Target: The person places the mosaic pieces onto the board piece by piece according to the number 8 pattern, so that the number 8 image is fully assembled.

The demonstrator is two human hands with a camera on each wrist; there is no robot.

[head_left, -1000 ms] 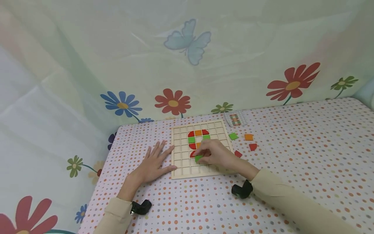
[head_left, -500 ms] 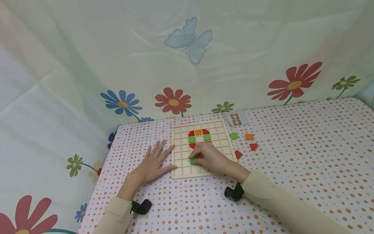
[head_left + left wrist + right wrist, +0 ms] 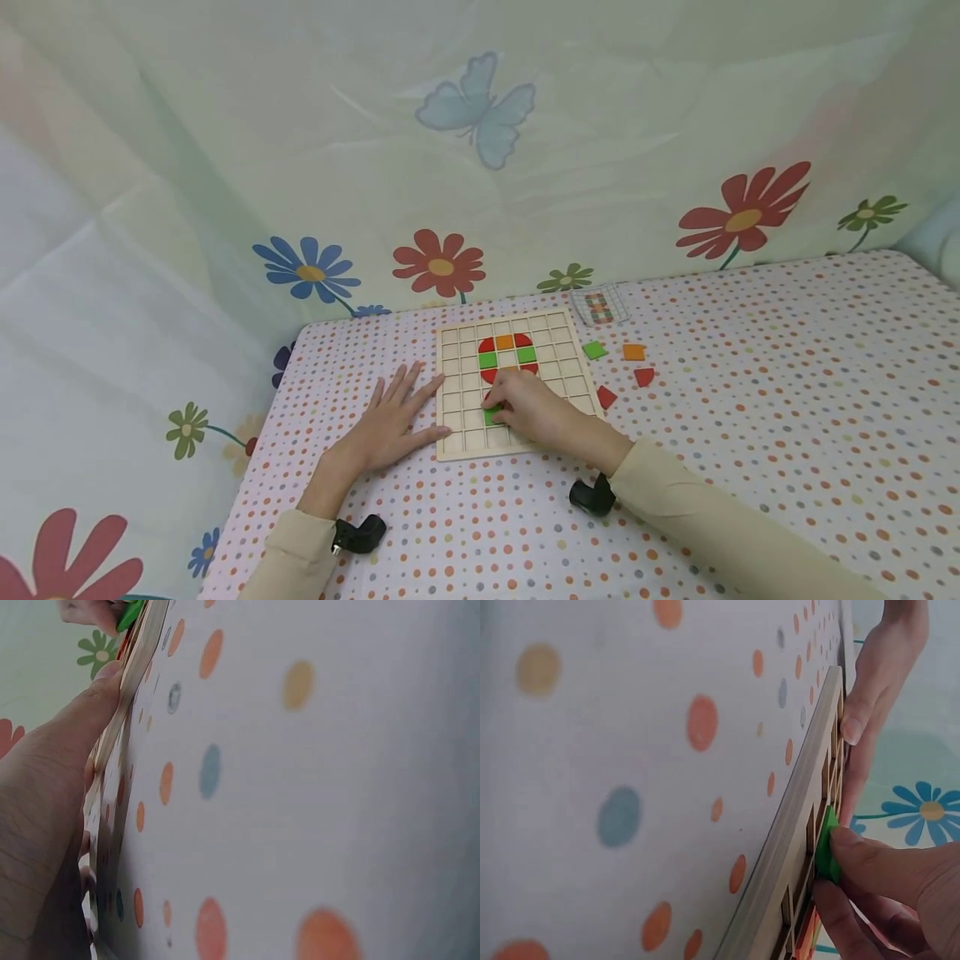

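Observation:
A wooden grid board (image 3: 474, 442) lies on the table. My right hand (image 3: 536, 408) is over its lower part, pinching a green square tile (image 3: 826, 847) between thumb and fingers. In the right wrist view that tile stands tilted at the grid slots. Above the hand, red quarter-round tiles (image 3: 522, 340), an orange tile (image 3: 504, 342) and green tiles (image 3: 487, 360) form a ring in the grid; the hand hides some lower cells. At the board's left edge my left hand (image 3: 390, 425) lies with fingers spread, thumb and index tip touching the frame.
To the board's right lie a loose green tile (image 3: 595, 350), an orange tile (image 3: 633, 352) and two red quarter-round tiles (image 3: 644, 377). A small printed pattern card (image 3: 600, 306) is behind them. A flowered cloth backdrop (image 3: 480, 200) rises at the table's rear edge.
My right hand has moved left across the board with the green tile, then stayed over the same cell, the tile lower at the grid. My left hand has stayed put.

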